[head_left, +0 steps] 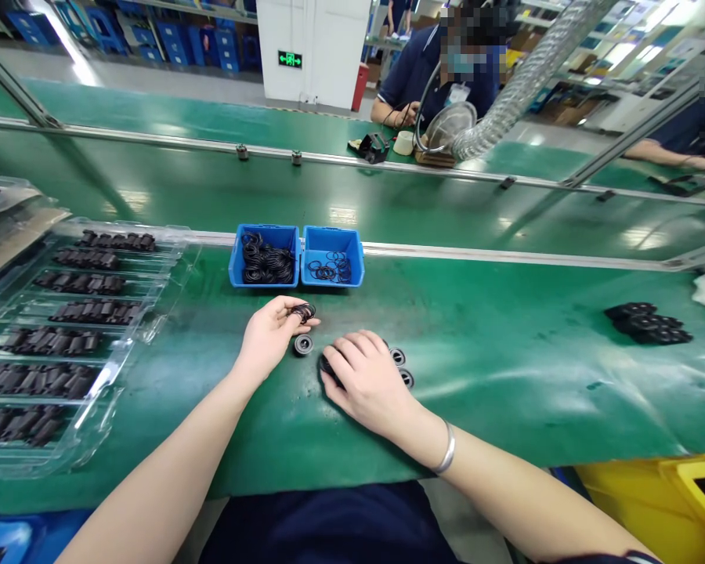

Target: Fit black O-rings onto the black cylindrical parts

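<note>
Several thin black rubber rings point(303, 313) are pinched in the fingers of my left hand point(273, 333). Just below those fingertips a round black part point(303, 345) with a hole in its middle stands on the green bench. My right hand point(367, 376) curves palm-down over dark round parts point(332, 366), its fingers wrapped round them; most of what lies under it is hidden. Right beside that hand, more black ring-faced parts point(398, 357) show on the bench. Beyond my hands, one blue bin point(235, 270) holds a heap of black rings, and the adjoining blue bin point(358, 270) holds a few loose ones.
At left lies a clear plastic tray point(114, 392) with rows of black parts. A cluster of black parts point(648, 323) sits far right. A yellow crate point(634, 501) stands at lower right. Across a metal rail point(475, 174), a co-worker point(411, 78) sits near a flexible duct point(529, 78).
</note>
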### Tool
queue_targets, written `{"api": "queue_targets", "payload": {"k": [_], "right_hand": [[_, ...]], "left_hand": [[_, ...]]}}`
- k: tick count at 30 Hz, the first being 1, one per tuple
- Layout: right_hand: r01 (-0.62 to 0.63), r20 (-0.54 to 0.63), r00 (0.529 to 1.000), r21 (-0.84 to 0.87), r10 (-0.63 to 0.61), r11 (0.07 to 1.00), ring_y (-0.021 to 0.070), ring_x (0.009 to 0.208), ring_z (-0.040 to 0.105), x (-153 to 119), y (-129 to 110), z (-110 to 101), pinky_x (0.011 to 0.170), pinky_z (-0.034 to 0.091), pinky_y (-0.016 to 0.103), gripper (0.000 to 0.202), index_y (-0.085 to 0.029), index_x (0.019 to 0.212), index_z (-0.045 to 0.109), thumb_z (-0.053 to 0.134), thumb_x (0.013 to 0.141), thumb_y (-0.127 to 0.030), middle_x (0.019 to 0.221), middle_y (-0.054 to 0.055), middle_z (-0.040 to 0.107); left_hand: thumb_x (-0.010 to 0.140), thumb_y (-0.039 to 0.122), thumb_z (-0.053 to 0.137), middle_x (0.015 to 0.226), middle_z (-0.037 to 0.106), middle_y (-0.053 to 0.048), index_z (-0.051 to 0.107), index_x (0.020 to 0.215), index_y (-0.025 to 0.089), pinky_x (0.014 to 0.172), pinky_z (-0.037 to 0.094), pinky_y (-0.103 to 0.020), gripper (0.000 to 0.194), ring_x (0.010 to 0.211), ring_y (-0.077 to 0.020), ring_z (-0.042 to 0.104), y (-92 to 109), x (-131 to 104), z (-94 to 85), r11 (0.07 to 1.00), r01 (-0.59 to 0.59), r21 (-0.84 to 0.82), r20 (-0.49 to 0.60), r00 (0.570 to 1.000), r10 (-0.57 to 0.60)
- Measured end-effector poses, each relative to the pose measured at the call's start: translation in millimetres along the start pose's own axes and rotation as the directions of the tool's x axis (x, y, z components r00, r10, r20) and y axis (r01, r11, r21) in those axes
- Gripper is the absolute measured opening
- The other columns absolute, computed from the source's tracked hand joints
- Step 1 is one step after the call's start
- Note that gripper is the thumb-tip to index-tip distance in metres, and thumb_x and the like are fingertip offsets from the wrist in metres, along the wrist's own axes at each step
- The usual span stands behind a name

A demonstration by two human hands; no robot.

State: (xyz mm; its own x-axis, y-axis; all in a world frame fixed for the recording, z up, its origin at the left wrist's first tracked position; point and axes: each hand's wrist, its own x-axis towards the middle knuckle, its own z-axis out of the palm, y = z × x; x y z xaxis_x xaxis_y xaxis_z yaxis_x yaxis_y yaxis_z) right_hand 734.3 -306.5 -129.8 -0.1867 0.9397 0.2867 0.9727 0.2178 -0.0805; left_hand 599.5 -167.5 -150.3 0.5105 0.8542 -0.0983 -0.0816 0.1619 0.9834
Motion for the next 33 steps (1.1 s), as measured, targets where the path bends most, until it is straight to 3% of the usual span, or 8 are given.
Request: {"api": "queue_targets", "payload": {"k": [7, 10, 14, 21, 24, 27, 30, 33], "right_hand": [[-0.076, -0.044, 0.996, -0.040, 0.074, 0.996, 0.0282, 0.102, 0.057, -21.6, 50.3, -4.3, 0.101, 0.041, 0.050, 0.022, -0.015, 0.113, 0.061, 0.054, 0.095, -0.026, 0.112, 0.014, 0.064], [-0.070, -0.126, 0.990, -0.006, 0.069, 0.997, 0.0318, 0.113, 0.055, -22.8, 56.3, -10.9, 0.105, 0.039, 0.054, 0.029, -0.014, 0.117, 0.059, 0.058, 0.093, -0.031, 0.118, 0.016, 0.062], [0.049, -0.177, 0.984, 0.122, -0.027, 0.991, 0.0319, 0.122, 0.051, -9.2, 34.9, -13.3, 0.106, 0.043, 0.052, 0.034, -0.012, 0.124, 0.055, 0.056, 0.094, -0.029, 0.129, 0.019, 0.058], [0.183, -0.012, 0.982, 0.340, -0.190, 0.923, 0.0293, 0.123, 0.053, 16.8, -7.3, 2.0, 0.104, 0.049, 0.045, 0.037, -0.009, 0.134, 0.048, 0.050, 0.100, -0.024, 0.132, 0.018, 0.056], [0.160, -0.047, 0.986, 0.493, -0.158, 0.855, 0.0277, 0.123, 0.053, 19.2, -7.4, 0.2, 0.106, 0.048, 0.044, 0.034, -0.013, 0.130, 0.051, 0.053, 0.100, -0.028, 0.131, 0.016, 0.056], [0.036, -0.086, 0.996, 0.694, 0.034, 0.719, 0.0218, 0.105, 0.061, 26.1, -4.3, -0.4, 0.093, 0.055, 0.039, 0.024, -0.018, 0.121, 0.055, 0.057, 0.098, -0.026, 0.119, 0.012, 0.058], [-0.069, -0.030, 0.985, 0.836, 0.170, 0.544, 0.0162, 0.085, 0.062, 36.8, -5.8, 2.7, 0.076, 0.057, 0.031, 0.016, -0.019, 0.111, 0.060, 0.060, 0.096, -0.026, 0.106, 0.008, 0.057], [-0.125, 0.051, 0.981, 0.904, 0.188, 0.409, 0.0143, 0.079, 0.061, 45.0, -10.5, 5.4, 0.072, 0.055, 0.028, 0.010, -0.018, 0.098, 0.063, 0.062, 0.095, -0.028, 0.097, 0.005, 0.055]], "left_hand": [[0.083, 0.034, 0.069, 0.089, 0.069, -0.004, 0.062, 0.095, 0.016, 0.084, 0.059, -0.036, 0.023, 0.090, -0.0232, 0.075, 0.6, 1.4, -0.5, 1.000, -0.028, 0.003, -0.002, 1.000, 0.028], [0.081, 0.033, 0.071, 0.089, 0.069, -0.004, 0.062, 0.094, 0.016, 0.082, 0.059, -0.034, 0.023, 0.090, -0.0227, 0.074, 1.9, 1.4, -0.7, 0.999, -0.038, 0.014, -0.017, 0.999, 0.038], [0.077, 0.033, 0.076, 0.089, 0.072, -0.006, 0.065, 0.093, 0.015, 0.079, 0.057, -0.029, 0.027, 0.093, -0.0220, 0.073, 4.1, 1.6, -3.5, 0.999, -0.041, 0.027, -0.037, 0.998, 0.042], [0.079, 0.033, 0.075, 0.093, 0.074, -0.007, 0.066, 0.098, 0.014, 0.085, 0.058, -0.034, 0.028, 0.096, -0.0226, 0.072, 19.0, -11.3, -20.2, 0.995, -0.083, 0.058, -0.096, 0.991, 0.089], [0.079, 0.029, 0.074, 0.093, 0.074, -0.007, 0.067, 0.096, 0.013, 0.087, 0.058, -0.033, 0.024, 0.097, -0.0224, 0.072, 26.6, -26.9, -28.4, 0.994, -0.093, 0.064, -0.115, 0.988, 0.100], [0.080, 0.027, 0.074, 0.092, 0.074, -0.007, 0.068, 0.093, 0.013, 0.084, 0.058, -0.030, 0.021, 0.096, -0.0213, 0.072, 30.4, -42.6, -32.8, 0.998, -0.054, 0.038, -0.078, 0.995, 0.057], [0.081, 0.028, 0.073, 0.090, 0.074, -0.005, 0.069, 0.095, 0.015, 0.079, 0.059, -0.027, 0.019, 0.088, -0.0182, 0.072, 29.9, -54.8, -34.0, 0.998, -0.023, 0.065, -0.050, 0.998, 0.027], [0.084, 0.027, 0.069, 0.090, 0.075, -0.003, 0.071, 0.099, 0.018, 0.078, 0.058, -0.026, 0.017, 0.082, -0.0158, 0.072, 27.5, -63.8, -35.0, 0.976, -0.043, 0.212, -0.035, 0.998, 0.052]]}}
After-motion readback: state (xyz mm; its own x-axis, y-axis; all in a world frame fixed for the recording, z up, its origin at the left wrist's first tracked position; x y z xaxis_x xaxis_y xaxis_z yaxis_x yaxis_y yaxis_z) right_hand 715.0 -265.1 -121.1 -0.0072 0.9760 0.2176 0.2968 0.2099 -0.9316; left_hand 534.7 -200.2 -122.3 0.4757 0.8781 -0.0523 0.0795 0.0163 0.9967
